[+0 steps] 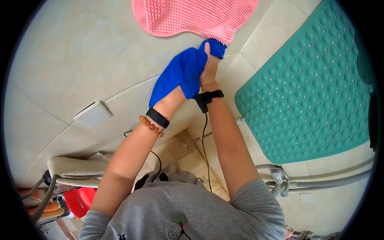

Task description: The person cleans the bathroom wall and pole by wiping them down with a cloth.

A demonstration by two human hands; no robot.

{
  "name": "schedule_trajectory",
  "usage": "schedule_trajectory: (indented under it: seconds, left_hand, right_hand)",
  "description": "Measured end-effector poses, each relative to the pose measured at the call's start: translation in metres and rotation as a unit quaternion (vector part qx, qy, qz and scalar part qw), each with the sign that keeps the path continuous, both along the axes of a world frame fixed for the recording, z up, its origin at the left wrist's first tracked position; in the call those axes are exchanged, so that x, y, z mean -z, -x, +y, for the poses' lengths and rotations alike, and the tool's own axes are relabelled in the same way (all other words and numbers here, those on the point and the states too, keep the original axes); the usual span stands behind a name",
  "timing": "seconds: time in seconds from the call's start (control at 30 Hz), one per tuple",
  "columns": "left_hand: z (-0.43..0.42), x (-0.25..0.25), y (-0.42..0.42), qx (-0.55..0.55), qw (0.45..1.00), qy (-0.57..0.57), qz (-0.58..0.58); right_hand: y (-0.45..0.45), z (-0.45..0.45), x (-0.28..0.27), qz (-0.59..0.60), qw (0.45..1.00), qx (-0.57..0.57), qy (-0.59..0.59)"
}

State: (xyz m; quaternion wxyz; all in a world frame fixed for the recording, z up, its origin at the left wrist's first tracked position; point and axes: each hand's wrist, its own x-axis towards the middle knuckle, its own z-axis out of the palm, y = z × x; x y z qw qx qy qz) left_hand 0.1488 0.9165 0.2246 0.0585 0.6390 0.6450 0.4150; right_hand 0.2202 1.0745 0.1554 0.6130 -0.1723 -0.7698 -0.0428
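Note:
A blue cloth [176, 72] hangs between my two hands, its upper end bunched just under the bumpy edge of a pink bristled silicone mat [196, 18]. My right hand [210, 70] grips that upper end, the thumb pointing up over the fabric. Folds of the cloth cover most of my left hand [176, 99]; only the part near the wrist shows, so its fingers are hidden. Both wrists wear black straps, and a cable runs down from the right one.
To the right, a green dimpled mat [308, 92] with small holes lies against the tiled wall. A white wall switch [93, 115] sits at left. Below are a metal faucet [280, 182] with pipes, a beige padded item [76, 167] and a red object [80, 201].

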Motion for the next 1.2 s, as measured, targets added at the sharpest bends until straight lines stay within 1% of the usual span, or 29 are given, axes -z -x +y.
schedule_trajectory:
  seconds: [0.03, 0.07, 0.13, 0.23, 0.27, 0.3, 0.33, 0.4, 0.43, 0.47, 0.53, 0.57, 0.6, 0.7, 0.73, 0.77, 0.8, 0.83, 0.87, 0.9, 0.93, 0.97, 1.0, 1.03, 1.07, 1.1, 1.13, 1.17, 1.2]
  left_hand:
    - [0.005, 0.013, -0.002, -0.011, 1.0, -0.02, -0.016]
    - [0.012, 0.034, 0.001, -0.012, 0.998, -0.056, -0.003]
    - [0.025, 0.088, 0.012, -0.009, 0.988, -0.144, 0.051]
    - [0.011, 0.142, 0.024, -0.026, 0.978, -0.045, 0.203]
    - [-0.001, 0.146, 0.02, -0.036, 0.959, 0.053, 0.277]
    - [-0.015, 0.153, 0.025, -0.039, 0.925, 0.153, 0.346]
    - [-0.025, 0.174, 0.041, -0.056, 0.822, -0.004, 0.566]
    - [-0.045, 0.221, 0.059, -0.079, 0.826, -0.027, 0.557]
    - [-0.057, 0.235, 0.066, -0.09, 0.828, -0.039, 0.551]
    - [-0.078, 0.247, 0.077, -0.103, 0.868, 0.01, 0.486]
    - [-0.128, 0.246, 0.089, -0.135, 0.927, 0.098, 0.336]
    - [-0.148, 0.244, 0.098, -0.152, 0.945, 0.131, 0.258]
    - [-0.164, 0.244, 0.106, -0.167, 0.957, 0.159, 0.177]
    - [-0.216, 0.265, 0.141, -0.226, 0.974, 0.028, 0.017]
    - [-0.234, 0.291, 0.153, -0.24, 0.966, 0.017, 0.1]
    - [-0.254, 0.316, 0.168, -0.249, 0.957, 0.118, 0.09]
    - [-0.274, 0.34, 0.183, -0.253, 0.937, 0.222, 0.089]
    - [-0.287, 0.352, 0.196, -0.236, 0.873, 0.426, -0.001]
    - [-0.296, 0.344, 0.199, -0.22, 0.821, 0.497, 0.172]
    - [-0.299, 0.315, 0.194, -0.344, 0.865, 0.287, 0.226]
    - [-0.302, 0.286, 0.189, -0.432, 0.86, 0.051, 0.266]
    - [-0.294, 0.276, 0.191, -0.456, 0.846, 0.08, 0.262]
    - [-0.286, 0.266, 0.193, -0.479, 0.831, 0.111, 0.259]
    - [-0.278, 0.26, 0.191, -0.436, 0.881, 0.066, 0.17]
    - [-0.269, 0.243, 0.174, -0.437, 0.879, 0.124, 0.147]
    - [-0.26, 0.239, 0.166, -0.427, 0.886, 0.133, 0.122]
    - [-0.252, 0.236, 0.159, -0.418, 0.892, 0.142, 0.096]
    - [-0.249, 0.263, 0.159, -0.401, 0.908, 0.102, 0.066]
    - [-0.247, 0.283, 0.156, -0.389, 0.918, 0.065, 0.034]
  right_hand:
    - [-0.002, 0.002, 0.0, 0.011, 0.999, -0.019, 0.049]
    - [-0.002, 0.003, 0.004, 0.029, 0.995, -0.035, 0.093]
    - [-0.002, -0.002, 0.015, 0.083, 0.978, -0.065, 0.179]
    - [0.003, -0.024, 0.038, 0.173, 0.928, -0.132, 0.303]
    - [0.005, -0.035, 0.043, 0.206, 0.902, -0.156, 0.345]
    - [0.009, -0.047, 0.047, 0.244, 0.871, -0.182, 0.387]
    - [0.013, -0.062, 0.05, 0.275, 0.839, -0.204, 0.423]
    - [0.023, -0.094, 0.053, 0.327, 0.778, -0.236, 0.482]
    - [0.031, -0.109, 0.052, 0.342, 0.754, -0.248, 0.504]
    - [0.04, -0.127, 0.05, 0.353, 0.73, -0.257, 0.526]
    - [0.063, -0.162, 0.05, 0.346, 0.704, -0.272, 0.558]
    - [0.074, -0.177, 0.057, 0.328, 0.704, -0.28, 0.564]
    - [0.085, -0.189, 0.064, 0.298, 0.717, -0.288, 0.561]
    - [0.114, -0.197, 0.153, 0.202, 0.781, -0.316, 0.499]
    - [0.122, -0.21, 0.161, 0.142, 0.823, -0.298, 0.462]
    - [0.125, -0.228, 0.166, 0.031, 0.876, -0.249, 0.413]
    - [0.123, -0.248, 0.169, -0.136, 0.909, -0.164, 0.359]
    - [0.128, -0.266, 0.166, -0.269, 0.913, -0.109, 0.288]
    - [0.134, -0.284, 0.156, -0.307, 0.884, -0.099, 0.34]
    - [0.141, -0.295, 0.165, -0.33, 0.895, -0.137, 0.267]
    - [0.148, -0.298, 0.183, -0.401, 0.871, -0.193, 0.206]
    - [0.146, -0.307, 0.162, -0.381, 0.862, -0.218, 0.253]
    - [0.149, -0.311, 0.175, -0.317, 0.906, -0.207, 0.189]
    - [0.153, -0.311, 0.186, -0.254, 0.939, -0.198, 0.117]
    - [0.153, -0.308, 0.186, -0.142, 0.969, -0.192, 0.064]
    - [0.153, -0.3, 0.186, -0.031, 0.982, -0.188, 0.007]
    - [0.145, -0.292, 0.175, -0.066, 0.984, -0.16, 0.038]
    - [0.138, -0.284, 0.174, -0.102, 0.984, -0.13, 0.067]
    - [0.124, -0.276, 0.176, -0.188, 0.967, -0.092, 0.142]
